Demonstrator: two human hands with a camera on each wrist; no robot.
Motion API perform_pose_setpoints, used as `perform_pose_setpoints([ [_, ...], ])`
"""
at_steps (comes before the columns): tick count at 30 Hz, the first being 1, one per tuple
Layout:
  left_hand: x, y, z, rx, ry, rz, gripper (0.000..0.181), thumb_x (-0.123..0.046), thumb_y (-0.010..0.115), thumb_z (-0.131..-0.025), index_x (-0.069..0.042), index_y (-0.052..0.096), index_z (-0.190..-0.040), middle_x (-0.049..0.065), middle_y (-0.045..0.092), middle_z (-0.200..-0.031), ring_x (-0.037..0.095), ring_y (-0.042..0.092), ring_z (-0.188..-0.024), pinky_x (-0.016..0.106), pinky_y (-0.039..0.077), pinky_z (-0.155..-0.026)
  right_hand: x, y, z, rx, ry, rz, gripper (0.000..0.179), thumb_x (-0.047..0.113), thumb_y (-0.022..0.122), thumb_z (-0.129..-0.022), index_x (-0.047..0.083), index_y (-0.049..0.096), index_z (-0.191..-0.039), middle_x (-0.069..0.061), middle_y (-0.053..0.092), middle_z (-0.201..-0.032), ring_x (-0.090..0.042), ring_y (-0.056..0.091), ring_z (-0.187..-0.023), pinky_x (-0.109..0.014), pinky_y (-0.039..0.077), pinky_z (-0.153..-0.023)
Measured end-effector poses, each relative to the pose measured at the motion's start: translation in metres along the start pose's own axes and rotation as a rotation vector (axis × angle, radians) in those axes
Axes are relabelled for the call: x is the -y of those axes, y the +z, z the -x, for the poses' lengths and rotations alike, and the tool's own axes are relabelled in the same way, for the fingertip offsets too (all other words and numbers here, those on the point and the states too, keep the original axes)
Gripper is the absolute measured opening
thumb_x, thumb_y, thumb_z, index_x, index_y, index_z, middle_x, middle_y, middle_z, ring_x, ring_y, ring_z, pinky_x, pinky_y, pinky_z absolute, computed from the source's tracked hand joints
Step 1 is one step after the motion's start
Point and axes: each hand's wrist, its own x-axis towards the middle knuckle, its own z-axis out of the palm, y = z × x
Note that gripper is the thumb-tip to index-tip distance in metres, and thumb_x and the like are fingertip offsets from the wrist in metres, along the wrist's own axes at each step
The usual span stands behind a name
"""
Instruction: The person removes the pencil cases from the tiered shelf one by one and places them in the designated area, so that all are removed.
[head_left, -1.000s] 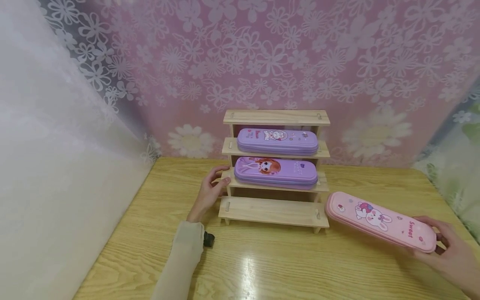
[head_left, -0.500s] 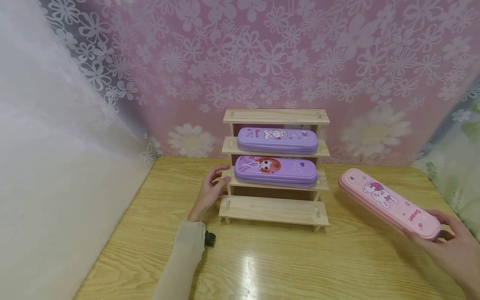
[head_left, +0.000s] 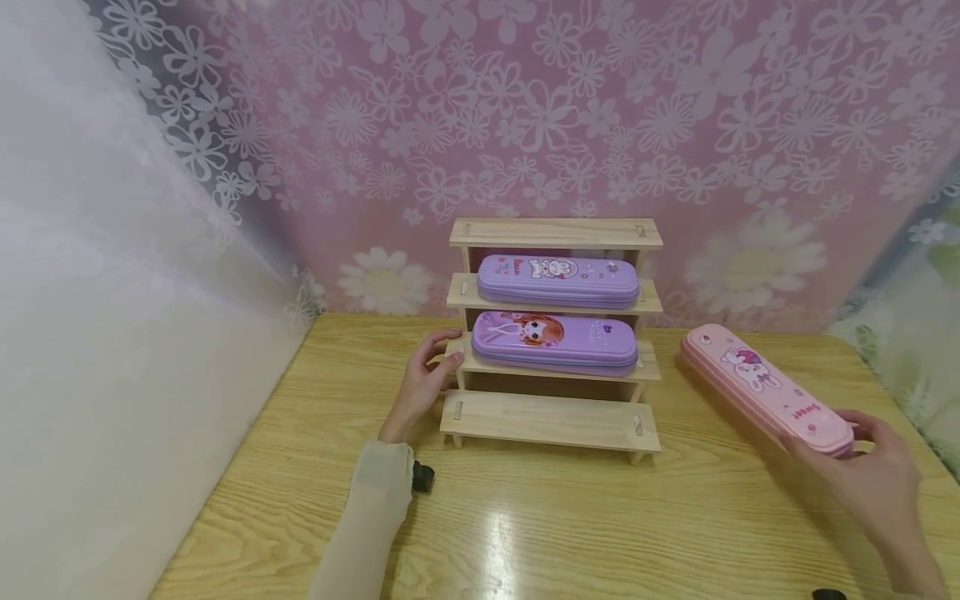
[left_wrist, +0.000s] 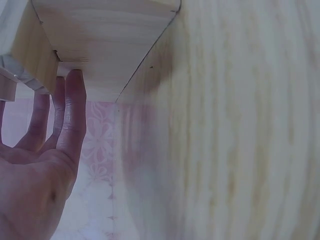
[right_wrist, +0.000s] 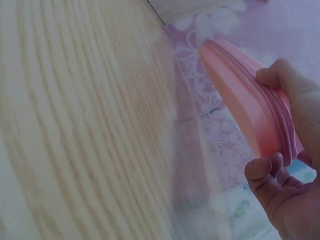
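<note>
In the head view, my right hand (head_left: 870,471) grips the near end of a pink pencil case (head_left: 761,385) with a rabbit print and the word "Sweet". The case slants away to the right of a stepped wooden shelf (head_left: 547,421), held above the table. The right wrist view shows its zipped side, thumb and fingers on opposite faces. My left hand (head_left: 422,385) holds the left end of a middle board, thumb in front and fingers behind. Two purple pencil cases rest on the shelf: one with a rabbit (head_left: 558,279), one below with a red-haired girl (head_left: 555,340).
A wood-grain table (head_left: 600,533) carries the shelf. Behind it hangs a pink floral backdrop (head_left: 555,125), and a white sheet (head_left: 135,292) stands on the left. The shelf's top board (head_left: 555,232) and lowest board bear nothing.
The pink pencil case has moved back from beside the lowest board and swung from nearly crosswise to pointing away. My right hand has shifted slightly left lately. My left hand stays put.
</note>
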Motion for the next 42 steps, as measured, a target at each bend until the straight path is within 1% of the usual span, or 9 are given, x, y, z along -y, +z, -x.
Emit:
perform_pose_setpoints([
  [4,0.001,-0.001,0.000,0.000,0.003,0.001,0.037,-0.018,0.064,-0.101,-0.018,0.060,-0.138,0.020,0.060,-0.126,0.022,0.069,-0.090,0.067,0.058,-0.079,0.007,0.008,-0.001,0.003,0.018,-0.008,0.080,0.034,0.089,-0.078,-0.005,0.049,-0.136,-0.008,0.047,-0.100,0.001,0.043,-0.060,-0.018,0.038,-0.048],
  [11,-0.002,0.001,0.000,0.002,-0.014,0.005,0.039,-0.017,0.063,-0.102,-0.015,0.058,-0.140,0.020,0.059,-0.128,0.021,0.068,-0.089,0.071,0.055,-0.082,0.016,0.025,0.000,0.049,0.069,0.003,0.085,0.043,0.087,-0.079,-0.002,0.048,-0.140,-0.010,0.050,-0.105,-0.009,0.038,-0.076,-0.022,0.035,-0.057],
  [17,-0.002,0.002,0.001,0.013,-0.027,0.028,0.042,-0.012,0.060,-0.102,-0.008,0.054,-0.143,0.021,0.058,-0.127,0.023,0.067,-0.089,0.074,0.053,-0.082,0.029,0.036,0.003,0.055,0.081,0.013,0.086,0.045,0.087,-0.078,-0.003,0.049,-0.138,-0.012,0.053,-0.102,-0.010,0.042,-0.076,-0.023,0.036,-0.057],
  [24,0.000,0.002,0.002,-0.010,-0.013,0.015,0.038,-0.015,0.062,-0.102,-0.016,0.058,-0.139,0.015,0.058,-0.124,0.020,0.068,-0.089,0.064,0.059,-0.079,0.041,0.049,0.008,0.103,0.032,0.027,0.091,0.047,0.084,-0.080,-0.013,0.045,-0.137,-0.031,0.049,-0.121,-0.036,0.044,-0.103,-0.030,0.031,-0.071],
  [28,0.000,0.002,0.002,-0.009,0.010,0.014,0.037,-0.016,0.063,-0.101,-0.016,0.059,-0.138,0.017,0.059,-0.125,0.020,0.068,-0.089,0.058,0.062,-0.075,0.043,0.054,0.011,0.109,-0.015,0.022,0.091,0.043,0.086,-0.079,-0.012,0.044,-0.137,-0.033,0.052,-0.119,-0.038,0.050,-0.099,-0.027,0.033,-0.066],
  [31,0.001,0.002,0.001,-0.008,0.005,0.005,0.037,-0.017,0.063,-0.101,-0.018,0.059,-0.138,0.017,0.059,-0.125,0.019,0.068,-0.088,0.056,0.062,-0.075,0.041,0.056,0.011,0.128,-0.080,0.057,0.087,0.044,0.084,-0.080,-0.009,0.046,-0.138,-0.036,0.054,-0.115,-0.043,0.048,-0.101,-0.032,0.033,-0.069],
  [34,0.003,0.002,0.001,-0.007,0.002,-0.002,0.037,-0.018,0.063,-0.101,-0.020,0.059,-0.138,0.015,0.058,-0.126,0.018,0.068,-0.089,0.059,0.061,-0.077,0.039,0.057,0.011,0.153,-0.112,0.097,0.083,0.047,0.082,-0.082,-0.005,0.048,-0.139,-0.037,0.055,-0.113,-0.048,0.045,-0.105,-0.040,0.031,-0.071],
  [38,0.006,0.001,0.000,-0.005,0.002,0.001,0.036,-0.019,0.063,-0.101,-0.023,0.059,-0.137,0.015,0.058,-0.126,0.020,0.068,-0.090,0.064,0.059,-0.080,0.039,0.058,0.008,0.167,-0.076,0.134,0.085,0.052,0.080,-0.083,-0.003,0.049,-0.139,-0.037,0.057,-0.114,-0.047,0.053,-0.101,-0.038,0.034,-0.068],
  [42,0.005,0.001,0.000,-0.004,0.006,-0.001,0.036,-0.020,0.062,-0.102,-0.020,0.059,-0.138,0.016,0.058,-0.126,0.019,0.068,-0.089,0.064,0.059,-0.080,0.042,0.058,0.009,0.164,-0.025,0.141,0.091,0.055,0.081,-0.081,-0.006,0.046,-0.139,-0.036,0.061,-0.108,-0.040,0.061,-0.089,-0.033,0.036,-0.063],
])
